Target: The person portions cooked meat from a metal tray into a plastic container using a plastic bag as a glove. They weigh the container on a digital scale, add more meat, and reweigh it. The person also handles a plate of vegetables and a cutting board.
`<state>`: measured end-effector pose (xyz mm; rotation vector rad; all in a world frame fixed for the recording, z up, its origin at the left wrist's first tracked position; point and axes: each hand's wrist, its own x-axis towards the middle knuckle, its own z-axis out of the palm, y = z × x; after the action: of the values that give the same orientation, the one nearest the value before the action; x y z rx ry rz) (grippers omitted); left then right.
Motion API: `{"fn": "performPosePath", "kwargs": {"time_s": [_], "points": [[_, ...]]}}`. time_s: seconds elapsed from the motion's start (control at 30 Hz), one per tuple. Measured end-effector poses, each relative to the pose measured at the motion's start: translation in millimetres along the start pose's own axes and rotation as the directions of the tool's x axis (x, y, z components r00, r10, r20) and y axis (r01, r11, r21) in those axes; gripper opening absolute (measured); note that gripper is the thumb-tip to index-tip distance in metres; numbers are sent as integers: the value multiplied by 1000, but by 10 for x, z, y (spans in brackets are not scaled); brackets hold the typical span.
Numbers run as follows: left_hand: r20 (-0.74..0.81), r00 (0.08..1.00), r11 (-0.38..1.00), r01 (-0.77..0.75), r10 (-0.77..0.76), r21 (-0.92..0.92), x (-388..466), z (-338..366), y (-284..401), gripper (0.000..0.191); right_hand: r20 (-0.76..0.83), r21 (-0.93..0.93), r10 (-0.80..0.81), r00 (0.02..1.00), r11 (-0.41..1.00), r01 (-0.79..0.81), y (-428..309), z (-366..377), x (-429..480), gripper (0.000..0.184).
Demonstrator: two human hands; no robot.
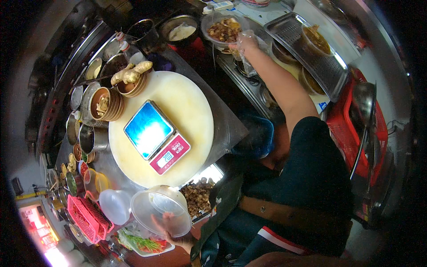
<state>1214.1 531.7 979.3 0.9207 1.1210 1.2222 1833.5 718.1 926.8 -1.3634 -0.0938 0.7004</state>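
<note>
My left hand (178, 238) holds an empty clear plastic bowl (140, 207), tilted, near the front of my body. Its fingers show blurred through the bowl wall. Stretched out to the far side, my right hand (248, 41) wears a thin clear plastic glove. It is at the rim of a clear bowl (223, 30) of brown food pieces; the glove hides whether the fingers grip it. Between my hands, a digital kitchen scale (170, 154) with a bare shiny pan rests on a round white chopping board (196, 110). Digits show on its display.
Ginger (131, 72) lies on stacked brown bowls (113, 103) beside the board. Metal pots (93, 138) and a pink basket (88, 217) line the left. A tray of brown pieces (196, 197) sits close to me. A perforated steel tray (300, 43) and red crate (347, 133) are at right.
</note>
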Motion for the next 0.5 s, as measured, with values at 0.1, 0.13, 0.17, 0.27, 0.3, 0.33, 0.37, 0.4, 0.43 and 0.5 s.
{"fn": "performPosePath", "kwargs": {"time_s": [0.1, 0.13, 0.17, 0.27, 0.3, 0.33, 0.37, 0.4, 0.43, 0.5], "points": [[45, 998, 999, -32, 33, -15, 36, 156, -14, 77, -2, -848, -54, 999, 530, 27, -158, -4, 199, 48], [-62, 998, 999, 22, -18, 50, 1, 211, 18, 77, -48, -812, -90, 995, 583, 14, -141, -36, 301, 50], [-175, 983, 991, 84, -64, 108, -25, 286, 39, 77, -122, -651, -107, 987, 759, 2, -105, -87, 435, 52], [6, 999, 995, 48, -48, 88, 45, 468, 118, 83, -16, -925, -262, 965, 370, 85, 16, -382, 1008, 50], [-147, 977, 988, 146, -153, -56, 30, 514, 126, 91, 112, -988, -283, 953, 76, 138, 68, -505, 1205, 49], [-148, 983, 994, 112, -109, 14, -7, 542, 131, 83, 233, -967, -268, 935, -169, 193, 83, -617, 1397, 48], [-253, 950, 979, 199, -181, 47, -66, 583, 132, 76, 325, -910, -243, 914, -343, 233, 111, -681, 1603, 47], [-290, 938, 974, 219, -192, 64, -104, 596, 118, 72, 394, -843, -225, 891, -475, 253, 117, -732, 1780, 47], [-237, 943, 971, 241, -233, 5, -61, 575, 98, 77, 434, -782, -224, 873, -574, 241, 124, -785, 1935, 46], [-195, 949, 968, 247, -248, -29, -30, 557, 48, 79, 465, -670, -232, 854, -723, 168, 157, -826, 2108, 45]]}}
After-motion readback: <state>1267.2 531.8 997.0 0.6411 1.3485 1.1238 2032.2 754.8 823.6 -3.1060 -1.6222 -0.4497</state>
